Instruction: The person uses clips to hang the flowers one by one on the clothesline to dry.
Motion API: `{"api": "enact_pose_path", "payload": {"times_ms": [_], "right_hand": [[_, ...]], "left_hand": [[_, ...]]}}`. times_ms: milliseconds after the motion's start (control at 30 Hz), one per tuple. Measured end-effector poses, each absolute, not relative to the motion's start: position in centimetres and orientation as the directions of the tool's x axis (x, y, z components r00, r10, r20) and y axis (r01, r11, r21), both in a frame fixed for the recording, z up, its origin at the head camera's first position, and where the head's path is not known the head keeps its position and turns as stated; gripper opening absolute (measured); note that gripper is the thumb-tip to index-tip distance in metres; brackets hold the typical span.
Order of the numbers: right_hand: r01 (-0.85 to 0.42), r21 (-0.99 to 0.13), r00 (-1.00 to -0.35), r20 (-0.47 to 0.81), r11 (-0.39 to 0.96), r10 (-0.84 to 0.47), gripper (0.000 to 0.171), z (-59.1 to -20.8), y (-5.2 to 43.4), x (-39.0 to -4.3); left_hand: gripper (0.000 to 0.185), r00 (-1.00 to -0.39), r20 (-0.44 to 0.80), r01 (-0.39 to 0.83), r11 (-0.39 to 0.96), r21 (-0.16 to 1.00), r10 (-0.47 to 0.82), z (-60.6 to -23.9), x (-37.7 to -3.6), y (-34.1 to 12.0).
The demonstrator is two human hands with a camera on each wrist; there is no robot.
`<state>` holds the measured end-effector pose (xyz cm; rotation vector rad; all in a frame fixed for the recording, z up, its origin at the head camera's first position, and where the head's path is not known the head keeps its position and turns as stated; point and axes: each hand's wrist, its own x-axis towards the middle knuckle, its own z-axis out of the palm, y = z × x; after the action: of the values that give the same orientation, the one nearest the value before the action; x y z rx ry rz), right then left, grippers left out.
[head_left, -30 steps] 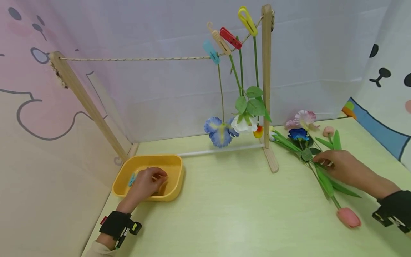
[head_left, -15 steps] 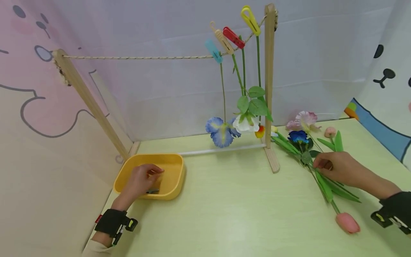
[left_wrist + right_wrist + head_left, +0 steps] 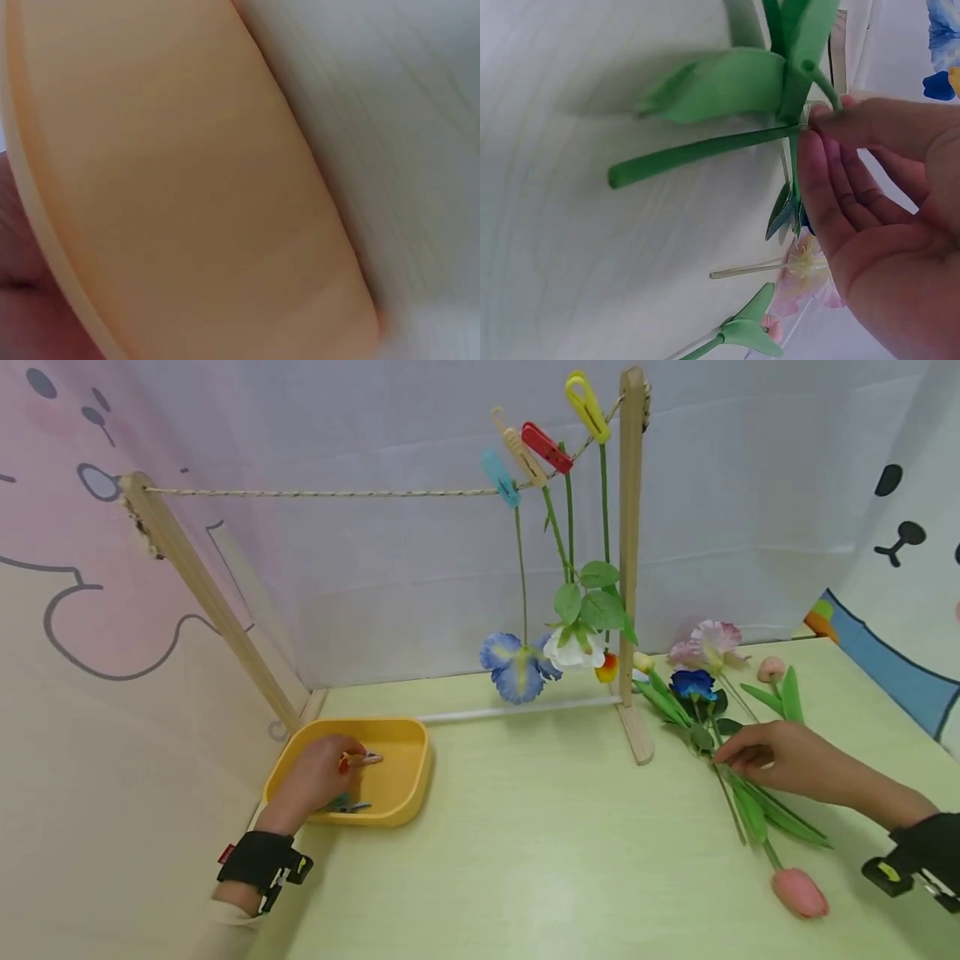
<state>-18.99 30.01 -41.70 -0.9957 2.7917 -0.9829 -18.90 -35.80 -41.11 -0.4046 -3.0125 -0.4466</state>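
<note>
My left hand (image 3: 318,772) is down inside the yellow basket (image 3: 420,781), its fingers curled around a pale clothespin (image 3: 367,759) with red beside it. In the left wrist view the basket's wall hides most of that hand. At the right, my right hand (image 3: 787,756) pinches a green flower stem (image 3: 705,154) between thumb and fingertips, just below the blue rose (image 3: 692,685). Long green leaves (image 3: 712,86) hang by those fingers in the right wrist view. The pink tulip (image 3: 800,893) lies with its head toward me, close to the right wrist.
A rope (image 3: 315,493) spans two wooden posts (image 3: 630,543). Clothespins hold a blue iris (image 3: 520,672), a white rose (image 3: 573,649) and other flowers near the right post. More clothespins (image 3: 352,807) lie in the basket. A pink-white flower (image 3: 708,645) lies behind the blue rose.
My left hand has drawn back leftward in the basket, and a pale clothespin now shows at its fingers. My right hand has shifted slightly left; the blue rose and pink tulip have shifted too.
</note>
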Motion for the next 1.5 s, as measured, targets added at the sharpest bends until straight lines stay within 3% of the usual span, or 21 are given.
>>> {"api": "enact_pose_path", "payload": {"times_ms": [233, 400, 700, 1033, 1300, 1500], "right_hand": [[-0.688, -0.462, -0.717, 0.313, 0.560, -0.622, 0.037, -42.1, 29.4, -19.0], [-0.709, -0.363, -0.706, 0.377, 0.605, -0.600, 0.040, -41.9, 29.0, -19.0], [-0.738, -0.210, -0.647, 0.491, 0.642, -0.583, 0.051, -40.4, 28.0, -19.0], [-0.673, -0.275, -0.675, 0.608, 0.687, -0.418, 0.054, -37.7, 27.5, -18.5], [-0.689, -0.271, -0.607, 0.722, 0.672, -0.332, 0.058, -35.7, 27.5, -18.5], [-0.648, -0.283, -0.614, 0.744, 0.707, -0.265, 0.052, -34.7, 27.3, -18.0]], "left_hand": [[0.015, -0.955, 0.096, 0.294, 0.929, 0.226, 0.280, -41.7, -19.3, -36.5], [0.030, -0.936, 0.180, 0.337, 0.916, 0.217, 0.302, -41.8, -19.4, -36.5], [0.025, -0.925, 0.180, 0.365, 0.913, 0.182, 0.334, -41.8, -19.6, -36.1], [0.019, -0.955, 0.018, 0.291, 0.918, 0.269, 0.297, -41.6, -20.2, -35.6], [0.023, -0.954, 0.082, 0.298, 0.910, 0.287, 0.287, -40.4, -19.6, -35.0], [0.029, -0.947, 0.137, 0.321, 0.871, 0.373, 0.291, -39.6, -19.6, -34.7]]}}
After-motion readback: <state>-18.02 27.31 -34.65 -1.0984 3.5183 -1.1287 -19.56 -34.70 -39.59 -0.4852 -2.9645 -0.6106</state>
